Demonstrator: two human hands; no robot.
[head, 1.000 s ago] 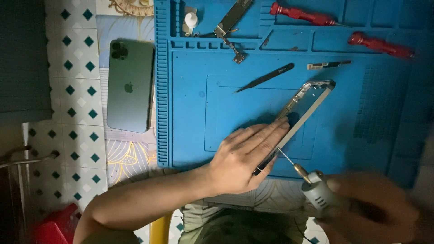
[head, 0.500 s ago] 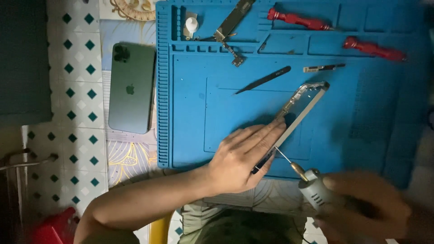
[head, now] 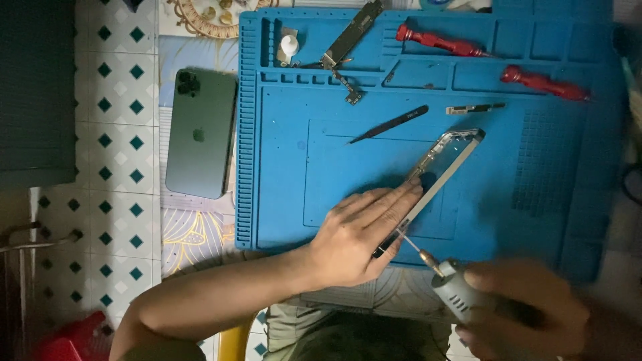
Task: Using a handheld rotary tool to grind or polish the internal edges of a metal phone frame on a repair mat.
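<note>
On a blue work mat [head: 535,200], the left hand [head: 358,234], fingers flat together, pins a phone frame [head: 438,175] while the right hand [head: 528,311], fingers wrapped around a grey rotary tool [head: 455,287], works the frame's lower edge.

Blurred right hand [head: 528,311]; phone frame [head: 441,167] end under left hand [head: 358,234].

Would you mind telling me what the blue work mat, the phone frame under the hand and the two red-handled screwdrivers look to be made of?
The blue work mat looks like matte silicone or rubber, going by its moulded trays and ridges. The phone frame, pressed down by the left hand, seems metal: thin, with a silvery shine. The two red-handled screwdrivers seem glossy anodised metal or plastic; that stays open.
</note>
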